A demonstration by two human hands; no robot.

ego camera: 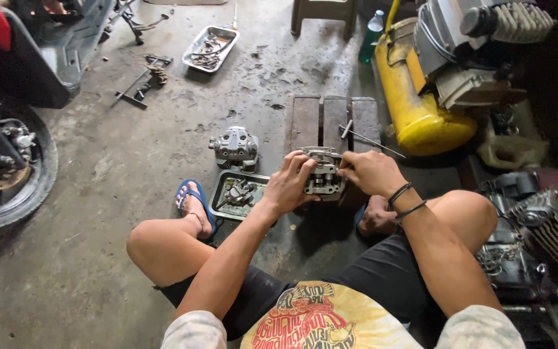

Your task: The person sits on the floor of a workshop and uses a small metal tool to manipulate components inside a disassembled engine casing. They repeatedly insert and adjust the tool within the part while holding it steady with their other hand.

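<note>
Both my hands held a metal engine part over the low wooden bench.

My left hand wrapped shut round the left side of the engine part, and my right hand gripped its right side. It sat just above the bench. It looked heavy and hard (and maybe oily, so slippery), so I judged the flat outer sides the best place to hold. A tray lay near my left foot, by another engine part.
</note>
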